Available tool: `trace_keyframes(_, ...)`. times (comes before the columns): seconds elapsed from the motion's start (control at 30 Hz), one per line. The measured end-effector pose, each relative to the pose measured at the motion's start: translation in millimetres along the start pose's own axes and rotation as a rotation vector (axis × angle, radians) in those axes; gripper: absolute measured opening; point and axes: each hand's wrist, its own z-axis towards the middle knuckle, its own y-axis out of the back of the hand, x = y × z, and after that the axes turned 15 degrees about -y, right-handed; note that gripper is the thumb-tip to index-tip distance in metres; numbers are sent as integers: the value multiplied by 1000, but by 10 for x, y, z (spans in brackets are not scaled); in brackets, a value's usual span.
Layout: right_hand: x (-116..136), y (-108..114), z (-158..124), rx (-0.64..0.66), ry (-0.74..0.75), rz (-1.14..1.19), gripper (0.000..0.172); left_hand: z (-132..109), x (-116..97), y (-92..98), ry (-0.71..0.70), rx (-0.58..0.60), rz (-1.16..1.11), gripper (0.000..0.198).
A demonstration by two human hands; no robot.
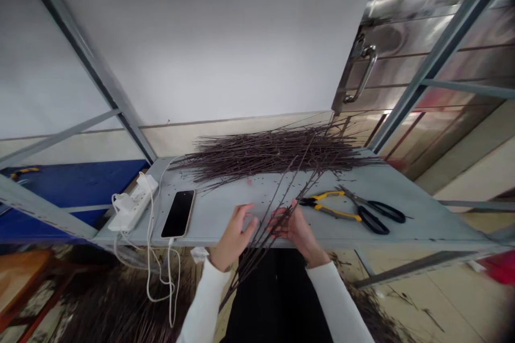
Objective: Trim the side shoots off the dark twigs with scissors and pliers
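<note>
A small bunch of thin dark twigs (257, 246) slants from my lap up over the front edge of the shelf. My right hand (295, 228) is curled around the bunch near its middle. My left hand (237, 233) is just left of the twigs, fingers apart and bent, with nothing in it. Behind both hands a large pile of similar twigs (273, 153) lies along the back of the shelf. Yellow-and-black pliers (336, 211) lie right of my right hand, touching or close to black-handled scissors (374, 211).
On the grey metal shelf (225, 198), a phone (179, 214) lies at the left, beside a white power strip (134, 203) with trailing cables. Metal uprights (434, 59) flank the shelf. More twigs (120, 305) lie on the floor, near a wooden stool (24, 284).
</note>
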Motion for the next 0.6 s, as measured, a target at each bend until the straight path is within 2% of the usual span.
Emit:
trace_keyframes(0.1, -70, -66, -30, -17, -57, 23, 60, 125, -87, -220, -35, 3, -61, 37)
trace_keyframes(0.27, -263, -284, -112, 23, -118, 28, 59, 219, -221, -341, -82, 30, -158, 24)
trace_keyframes(0.4, -333, -492, -199, 83, -81, 71, 59, 210, -363, -324, -51, -40, -228, 16)
trace_keyframes(0.5, -294, -612, -259, 117, -103, 81, 60, 219, -433, -255, -2, -78, -351, 20)
trace_keyframes(0.6, -275, -659, -281, 139, -121, 81, 58, 211, -451, -183, 66, -68, -540, 27)
